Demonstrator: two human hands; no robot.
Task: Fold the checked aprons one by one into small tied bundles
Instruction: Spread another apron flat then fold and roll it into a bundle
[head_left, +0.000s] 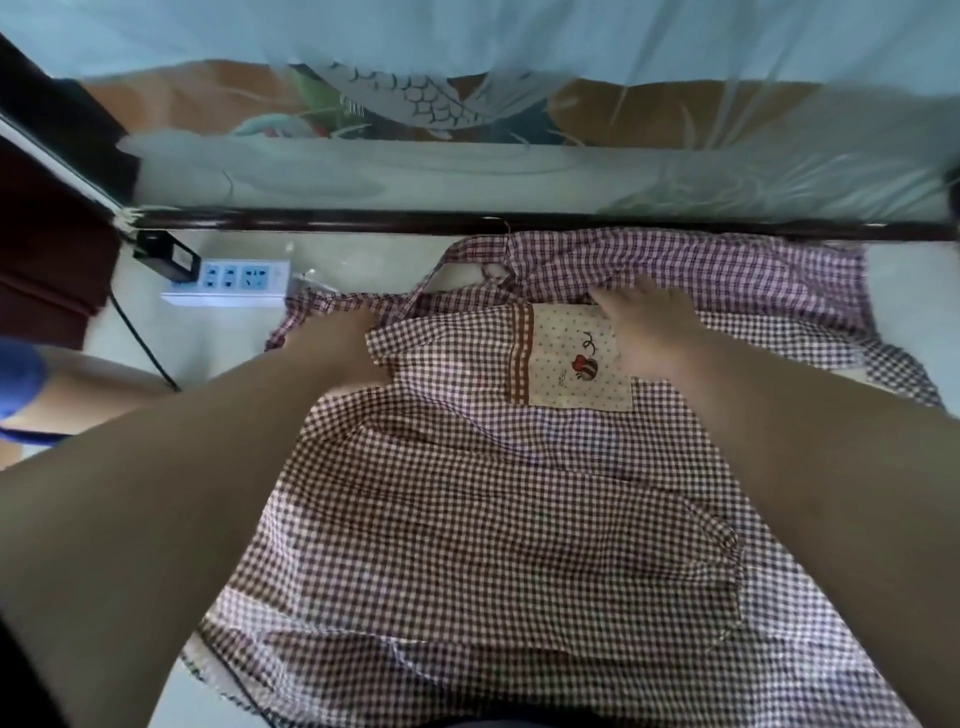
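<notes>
— What's the apron like?
— Brown-and-white check, spread out but rumpled. It has a cream dotted pocket with a brown-check band near its far edge.
— Only one?
— A second apron lies crumpled beyond it, partly underneath, with its straps loose.

Two hands, one power strip, aprons (number unclear)
</notes>
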